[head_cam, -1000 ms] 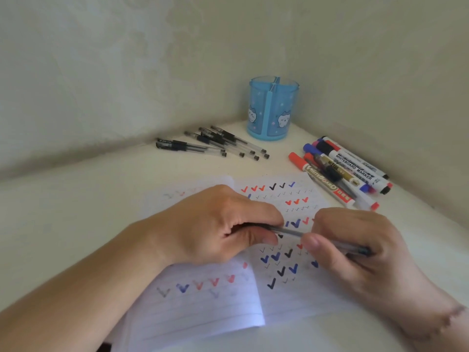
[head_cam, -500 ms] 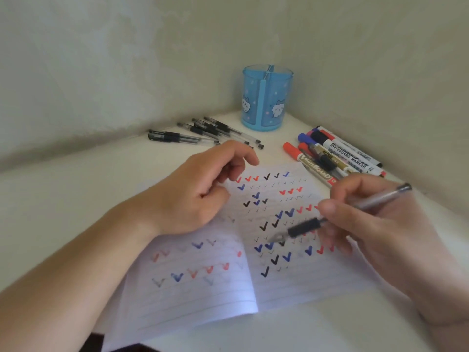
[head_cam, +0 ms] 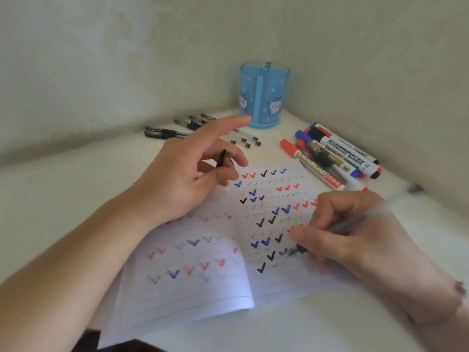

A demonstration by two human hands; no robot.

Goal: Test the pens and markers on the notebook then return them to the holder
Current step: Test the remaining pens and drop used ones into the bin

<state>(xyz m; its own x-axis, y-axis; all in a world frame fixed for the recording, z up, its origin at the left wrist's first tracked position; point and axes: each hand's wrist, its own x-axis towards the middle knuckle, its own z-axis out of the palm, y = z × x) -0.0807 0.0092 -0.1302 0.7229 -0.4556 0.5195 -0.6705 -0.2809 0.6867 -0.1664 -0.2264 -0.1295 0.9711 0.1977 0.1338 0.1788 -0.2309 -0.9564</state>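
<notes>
An open lined notebook (head_cam: 203, 288) covered in red, blue and black check marks lies on the white table. My right hand (head_cam: 355, 235) grips a clear black-ink pen (head_cam: 350, 224), its blurred tip down on the right page. My left hand (head_cam: 187, 174) hovers over the notebook's top left and pinches a small black pen cap (head_cam: 221, 158) between its fingers, index finger stretched out. The blue translucent pen holder (head_cam: 264, 95) stands in the far corner. Several black pens (head_cam: 177, 130) lie to its left. Several whiteboard markers (head_cam: 335, 156) lie to its right.
Two beige walls (head_cam: 101, 59) meet behind the holder and close in the table's back and right sides. Bare white tabletop (head_cam: 50, 199) stretches to the left of the notebook. A dark strip (head_cam: 86, 339) shows at the table's near edge.
The pen was pulled apart from its cap: my left hand kept the cap and lifted away. My right hand turned the pen and brought its tip down to the right page.
</notes>
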